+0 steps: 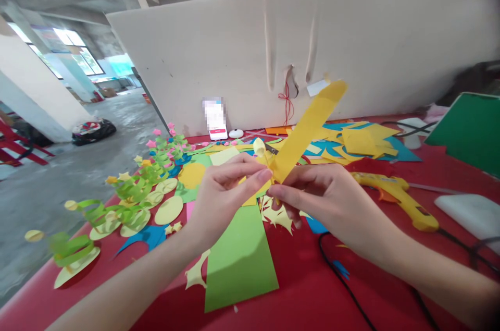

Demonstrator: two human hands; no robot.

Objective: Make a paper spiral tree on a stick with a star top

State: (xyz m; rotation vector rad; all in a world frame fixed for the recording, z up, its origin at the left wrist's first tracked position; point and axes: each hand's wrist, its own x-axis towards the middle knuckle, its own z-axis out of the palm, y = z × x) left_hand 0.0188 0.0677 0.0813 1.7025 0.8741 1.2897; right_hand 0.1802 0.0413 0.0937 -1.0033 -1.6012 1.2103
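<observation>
Both hands meet in front of me over the red table. My left hand (230,190) is closed, its thumb and fingertips pinching the lower end of a yellow paper strip (308,130). My right hand (316,198) is closed on the same end from the other side. The strip's long free part slants up to the right. A small pale yellow paper piece (259,147) shows just above my left fingertips; whether it is joined to the strip I cannot tell. Below my hands lies a light green paper sheet (242,263), with pale yellow paper scraps (277,213) behind it.
Several green paper curls on pale ovals (76,268) line the left edge. A yellow glue gun (406,200) and its black cord (347,289) lie on the right. Yellow and blue paper (367,141) is piled behind. A lit phone (216,120) leans on the white board (219,54).
</observation>
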